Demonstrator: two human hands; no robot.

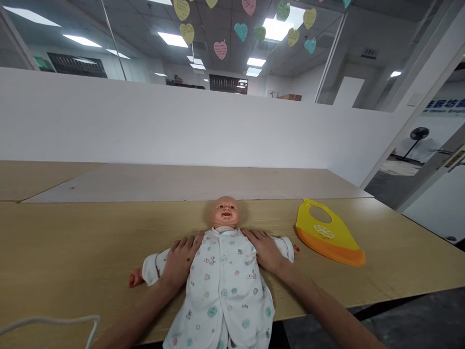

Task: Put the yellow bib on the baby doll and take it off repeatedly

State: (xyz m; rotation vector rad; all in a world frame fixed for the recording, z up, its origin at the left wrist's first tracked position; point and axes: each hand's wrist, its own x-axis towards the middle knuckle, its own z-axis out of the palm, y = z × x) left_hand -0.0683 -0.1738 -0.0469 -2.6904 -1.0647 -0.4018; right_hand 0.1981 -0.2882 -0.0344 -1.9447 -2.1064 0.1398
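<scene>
A baby doll (224, 215) lies on its back on a light wooden table (72, 242), its head pointing away from me. It wears a white long-sleeved garment (227, 291) with a small coloured print, fastened at the neck. My left hand (181, 259) rests flat on the doll's shoulder and upper arm at the left of the picture. My right hand (263, 249) lies flat on the opposite shoulder. Neither hand appears to grip. To the right of the doll sits a yellow and orange silicone bib (327, 235), apart from my right hand.
A white cord (51, 322) crosses the lower left corner. A paler board (181, 184) lies beyond the table's far edge, backed by a white partition wall (181, 126). The table's near right edge drops to a dark floor. A standing fan (417, 138) shows through a doorway.
</scene>
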